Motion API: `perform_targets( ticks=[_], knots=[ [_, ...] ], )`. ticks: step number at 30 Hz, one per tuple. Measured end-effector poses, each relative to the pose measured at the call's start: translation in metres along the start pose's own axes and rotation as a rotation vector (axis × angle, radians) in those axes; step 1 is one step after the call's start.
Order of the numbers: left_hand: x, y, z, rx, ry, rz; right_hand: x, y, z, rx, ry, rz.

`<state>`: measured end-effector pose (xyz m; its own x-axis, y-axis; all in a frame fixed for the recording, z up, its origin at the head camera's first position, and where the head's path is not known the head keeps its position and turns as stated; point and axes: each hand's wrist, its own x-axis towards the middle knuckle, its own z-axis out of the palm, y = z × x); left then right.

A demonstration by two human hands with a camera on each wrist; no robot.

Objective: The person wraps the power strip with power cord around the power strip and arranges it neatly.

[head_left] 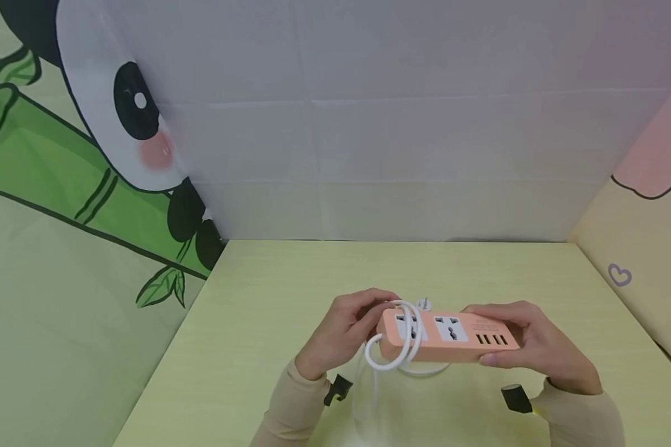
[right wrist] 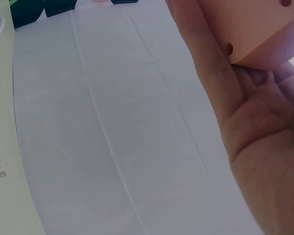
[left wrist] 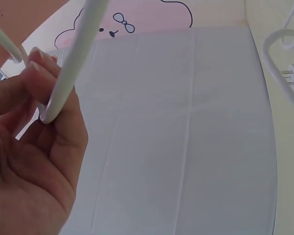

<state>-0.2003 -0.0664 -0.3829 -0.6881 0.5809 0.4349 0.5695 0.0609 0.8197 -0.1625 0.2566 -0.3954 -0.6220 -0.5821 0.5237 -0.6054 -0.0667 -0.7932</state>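
Observation:
A peach-coloured power strip [head_left: 475,323] with two white socket faces and several USB ports is held up over the table. My right hand [head_left: 542,341] grips its right end, thumb on the near side and fingers behind. In the right wrist view the strip's underside [right wrist: 250,29] shows above the palm. At the left end, my left hand [head_left: 341,332] pinches the white cord [left wrist: 78,58] between curled fingers and thumb. Loops of this cord pass round the strip's left end, across one socket. The cord's plug [head_left: 424,304] lies behind the strip, prongs showing.
Beneath the hands is a pale yellow table [head_left: 268,292]. A plain grey-white panel [head_left: 369,136] stands at its back. Printed side panels flank it: a panda and bamboo [head_left: 61,161] on the left, a pink drawing [head_left: 660,149] on the right.

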Motion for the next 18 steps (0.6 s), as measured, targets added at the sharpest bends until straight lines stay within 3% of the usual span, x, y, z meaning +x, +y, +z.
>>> perform_targets(
  ticks=[10,15,18],
  knots=[
    [0.005,-0.009,0.008,0.057,-0.005,-0.017,-0.003,0.007,-0.007,0.008,0.073,-0.001],
    [0.007,-0.013,0.011,0.037,-0.044,-0.072,-0.004,0.007,-0.011,-0.032,0.109,0.088],
    [0.008,-0.014,0.013,0.07,-0.057,-0.089,-0.004,0.008,-0.012,-0.05,0.124,0.143]
  ],
)
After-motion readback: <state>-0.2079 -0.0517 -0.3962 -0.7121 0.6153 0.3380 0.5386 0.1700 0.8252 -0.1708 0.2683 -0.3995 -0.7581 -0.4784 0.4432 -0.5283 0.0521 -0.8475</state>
